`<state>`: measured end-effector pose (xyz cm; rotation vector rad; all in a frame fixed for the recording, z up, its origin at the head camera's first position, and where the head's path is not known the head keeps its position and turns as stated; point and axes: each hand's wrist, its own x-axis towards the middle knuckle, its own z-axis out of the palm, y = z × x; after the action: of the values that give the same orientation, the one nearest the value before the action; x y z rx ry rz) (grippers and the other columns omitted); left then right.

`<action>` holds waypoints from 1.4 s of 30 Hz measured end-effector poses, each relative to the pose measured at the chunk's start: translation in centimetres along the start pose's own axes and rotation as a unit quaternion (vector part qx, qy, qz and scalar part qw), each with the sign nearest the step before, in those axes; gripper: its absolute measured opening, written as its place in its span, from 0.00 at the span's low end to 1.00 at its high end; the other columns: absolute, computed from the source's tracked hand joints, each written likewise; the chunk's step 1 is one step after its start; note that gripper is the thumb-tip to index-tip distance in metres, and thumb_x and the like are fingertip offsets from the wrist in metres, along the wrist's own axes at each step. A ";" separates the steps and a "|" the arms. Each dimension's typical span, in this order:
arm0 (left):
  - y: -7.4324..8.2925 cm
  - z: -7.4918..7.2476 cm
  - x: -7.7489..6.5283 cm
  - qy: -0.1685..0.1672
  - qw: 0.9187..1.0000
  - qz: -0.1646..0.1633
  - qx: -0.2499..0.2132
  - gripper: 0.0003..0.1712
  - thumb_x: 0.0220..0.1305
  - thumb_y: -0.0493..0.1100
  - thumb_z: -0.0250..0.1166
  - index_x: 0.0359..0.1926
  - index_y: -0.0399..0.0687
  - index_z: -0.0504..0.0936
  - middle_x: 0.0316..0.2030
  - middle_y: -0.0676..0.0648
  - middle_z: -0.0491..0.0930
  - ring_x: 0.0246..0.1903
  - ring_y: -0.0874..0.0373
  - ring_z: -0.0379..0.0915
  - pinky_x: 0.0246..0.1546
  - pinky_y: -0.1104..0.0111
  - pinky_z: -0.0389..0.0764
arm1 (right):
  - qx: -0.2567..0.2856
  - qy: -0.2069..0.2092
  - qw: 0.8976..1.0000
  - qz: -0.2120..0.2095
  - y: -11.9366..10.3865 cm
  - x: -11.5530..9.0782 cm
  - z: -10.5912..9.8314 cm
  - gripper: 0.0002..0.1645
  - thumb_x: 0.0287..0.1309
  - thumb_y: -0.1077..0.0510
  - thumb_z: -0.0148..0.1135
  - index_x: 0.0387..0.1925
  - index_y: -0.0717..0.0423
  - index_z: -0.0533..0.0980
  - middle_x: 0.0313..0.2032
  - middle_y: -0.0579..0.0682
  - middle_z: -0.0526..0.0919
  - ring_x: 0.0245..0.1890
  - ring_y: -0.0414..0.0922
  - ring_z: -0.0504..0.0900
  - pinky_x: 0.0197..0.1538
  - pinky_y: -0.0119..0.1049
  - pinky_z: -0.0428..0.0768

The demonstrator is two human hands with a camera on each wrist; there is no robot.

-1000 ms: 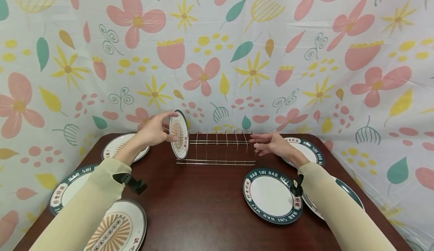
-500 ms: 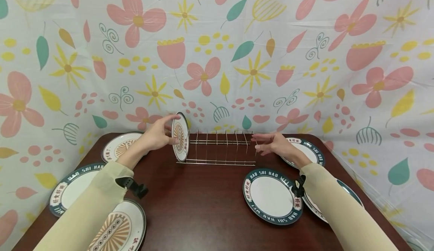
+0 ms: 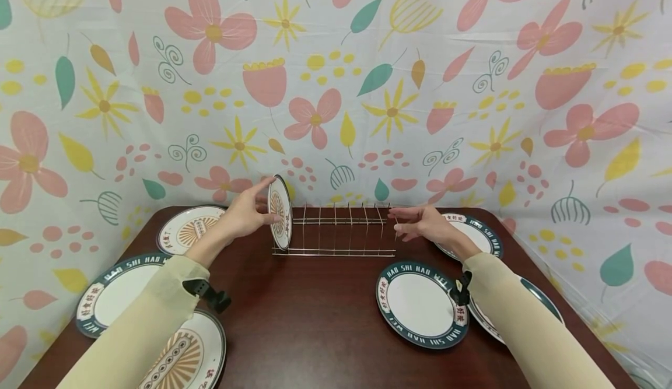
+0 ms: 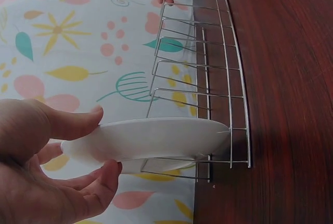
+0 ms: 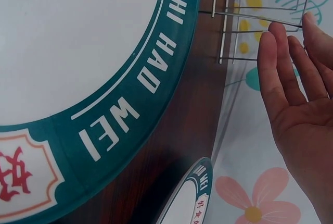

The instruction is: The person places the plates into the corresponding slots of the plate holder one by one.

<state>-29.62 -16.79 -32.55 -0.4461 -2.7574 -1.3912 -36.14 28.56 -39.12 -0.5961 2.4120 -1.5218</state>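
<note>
In the head view, my left hand (image 3: 244, 211) pinches the rim of a white plate (image 3: 280, 211) with a sunburst pattern, thumb on one side and fingers on the other. The plate stands nearly upright at the left end of a wire dish rack (image 4: 242, 97). Seen from the left wrist, its lower edge (image 4: 216, 130) sits among the wires of the end slot. My right hand (image 3: 425, 225) holds the rack's right end lightly, the end wire between thumb and fingers; in the right wrist view the fingers (image 5: 283, 78) are only slightly bent and partly hide the wire.
Left of the rack lie a sunburst plate (image 3: 181, 228), a green-rimmed plate (image 3: 118, 293) and another sunburst plate (image 3: 196, 348). On the right lie green-rimmed plates (image 3: 420, 304), one (image 3: 475, 234) behind my right wrist. A floral cloth (image 3: 336, 86) hangs behind the table (image 3: 315, 319).
My left hand has moved the plate slightly right and down into the rack's left end, and the plate has turned more edge-on. My right hand has stayed at the rack's right end.
</note>
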 end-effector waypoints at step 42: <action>-9.4 -7.6 -19.6 0.042 0.994 0.073 0.064 0.38 0.61 0.30 0.76 0.71 0.39 0.73 0.54 0.48 0.81 0.45 0.67 0.81 0.39 0.70 0.85 | 0.005 -0.001 1.000 0.006 -0.2 -0.5 -0.2 0.33 0.71 0.62 0.67 0.73 0.64 0.71 0.69 0.70 0.72 0.50 0.69 0.85 0.50 0.54 0.87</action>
<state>-14.09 -32.85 -38.17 -0.5561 -2.6673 -1.1651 -35.72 28.92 -38.86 -0.5784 2.4000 -1.5276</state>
